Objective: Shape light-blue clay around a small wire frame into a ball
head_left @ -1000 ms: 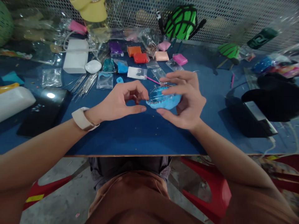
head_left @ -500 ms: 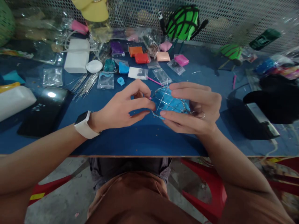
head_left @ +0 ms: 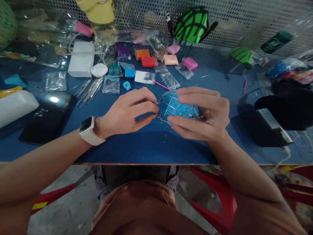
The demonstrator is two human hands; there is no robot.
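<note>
Over the table's front half, my right hand [head_left: 207, 112] grips a wire frame [head_left: 174, 103] between thumb and fingers. The frame has a twisted wire rim and crossing thin wires, with blue clay [head_left: 186, 112] spread inside it. My left hand [head_left: 132, 112] pinches the frame's left end with its fingertips; a tiny pink bit shows there. Exactly what lies between those fingertips is hidden. A white-strapped watch [head_left: 90, 130] is on my left wrist. Just behind the frame, a thin pink stick [head_left: 162, 86] lies on the table.
Clay packets, among them a red one [head_left: 148, 61], lie at the back. A bundle of wires [head_left: 90, 89] and a black phone [head_left: 46, 117] are on the left. A green turtle-like model [head_left: 192, 24] stands by the mesh. A black box [head_left: 265, 127] sits right.
My left fingertips have drawn together at the frame's left end, and its fingers have bent lower. My right hand still holds the frame, hardly moved.
</note>
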